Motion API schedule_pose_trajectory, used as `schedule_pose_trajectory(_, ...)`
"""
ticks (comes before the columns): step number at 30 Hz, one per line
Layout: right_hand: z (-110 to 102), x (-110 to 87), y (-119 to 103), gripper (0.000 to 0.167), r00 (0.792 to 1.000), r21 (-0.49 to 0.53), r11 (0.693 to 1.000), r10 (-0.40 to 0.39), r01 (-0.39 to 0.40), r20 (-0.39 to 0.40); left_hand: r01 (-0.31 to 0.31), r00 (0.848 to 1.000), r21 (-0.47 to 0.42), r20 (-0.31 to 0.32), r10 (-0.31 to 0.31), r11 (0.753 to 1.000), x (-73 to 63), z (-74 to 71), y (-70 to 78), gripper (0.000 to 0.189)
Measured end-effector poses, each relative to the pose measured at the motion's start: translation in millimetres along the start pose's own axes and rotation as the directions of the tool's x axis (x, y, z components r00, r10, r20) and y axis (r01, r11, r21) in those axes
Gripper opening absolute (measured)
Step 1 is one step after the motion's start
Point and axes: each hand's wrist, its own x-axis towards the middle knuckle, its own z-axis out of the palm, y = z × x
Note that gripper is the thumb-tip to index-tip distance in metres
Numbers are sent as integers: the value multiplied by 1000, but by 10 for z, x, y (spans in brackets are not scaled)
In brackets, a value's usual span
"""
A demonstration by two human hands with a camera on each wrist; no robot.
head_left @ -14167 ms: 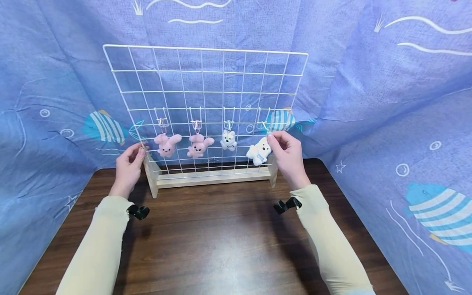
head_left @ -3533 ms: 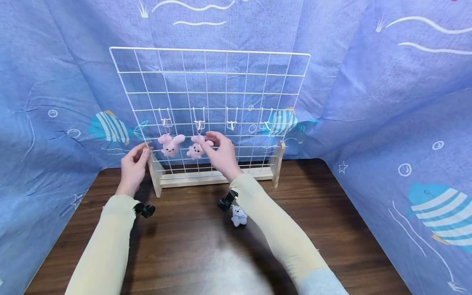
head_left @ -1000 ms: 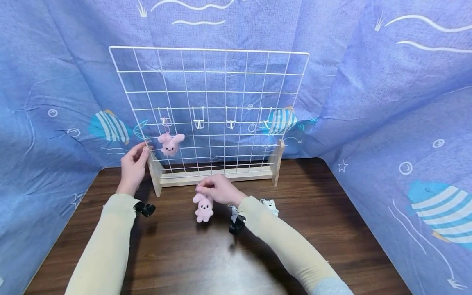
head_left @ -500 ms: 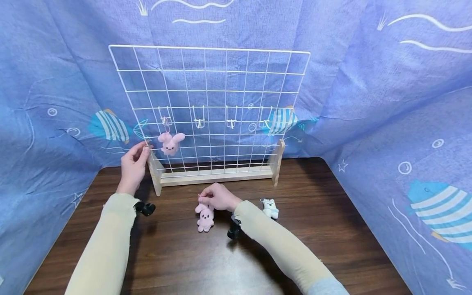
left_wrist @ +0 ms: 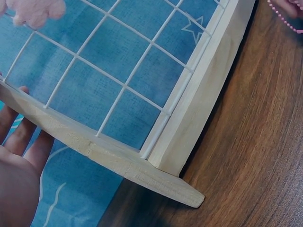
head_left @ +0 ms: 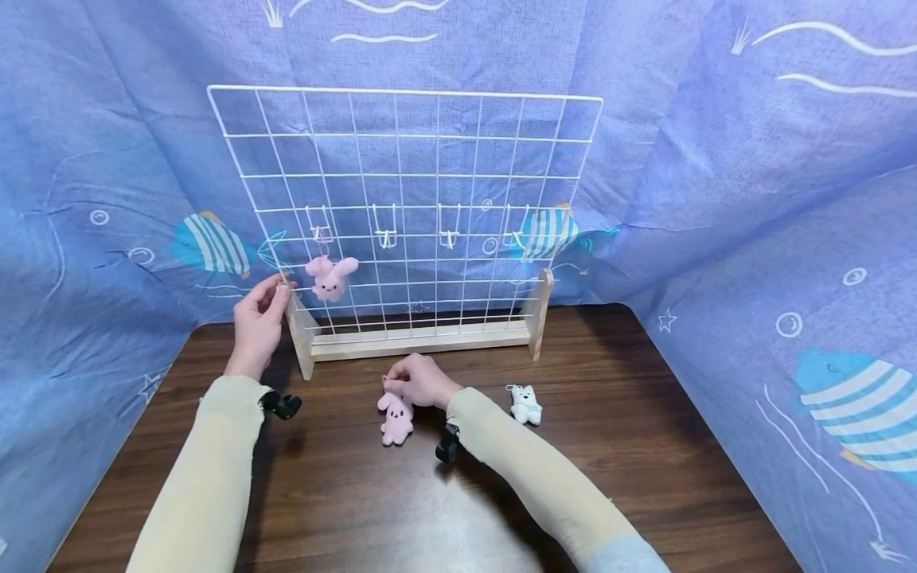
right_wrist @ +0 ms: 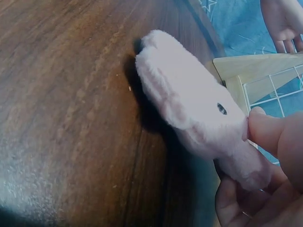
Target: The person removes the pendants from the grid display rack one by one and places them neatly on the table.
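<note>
Currently right hand (head_left: 421, 380) pinches pink plush (head_left: 396, 422) near its ears, down at the brown tabletop (head_left: 322, 497), in front of white wire grid (head_left: 401, 92). Left hand (head_left: 256, 326) grips the grid's wooden side support (head_left: 300, 342), upper end. White plush (head_left: 526, 407) lies on tabletop beyond right sleeve (head_left: 516, 461). Second pink plush (head_left: 331, 280) hangs from leftmost hook (head_left: 322, 238).

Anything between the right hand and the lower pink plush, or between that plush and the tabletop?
Nothing visible. The right hand grips the lower pink plush directly; no object shows between the plush and the tabletop. Whether they touch, unclear.
</note>
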Motion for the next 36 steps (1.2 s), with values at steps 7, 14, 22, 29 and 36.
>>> schedule_pose_trajectory(7, -16, -11, 14, 12, 1000, -3, 1000, 29, -29, -6, 1, 1000, -5, 5, -1, 1000, -10, -4, 17, 41)
schedule_pose_trajectory(14, -71, -25, 97, 14, 997, 47, 996, 75, -73, -36, -32, 999, -2, 8, 32, 999, -8, 4, -2, 41)
schedule_pose_trajectory(22, -241, -83, 61, 23, 988, 131, 987, 106, -92, -108, -31, 999, 21, 13, 31, 999, -11, -2, 0, 41)
schedule_pose_trajectory(29, -451, -6, -187, 33, 965, 360, 933, 97, -4, -242, -26, 1000, 0, 11, 26, 1000, 27, -2, -18, 40)
schedule_pose_trajectory(36, -598, 141, -480, 36, 917, 399, 901, 3, 170, -398, 4, 1000, -2, 2, -4, 1000, 7, -3, -1, 38)
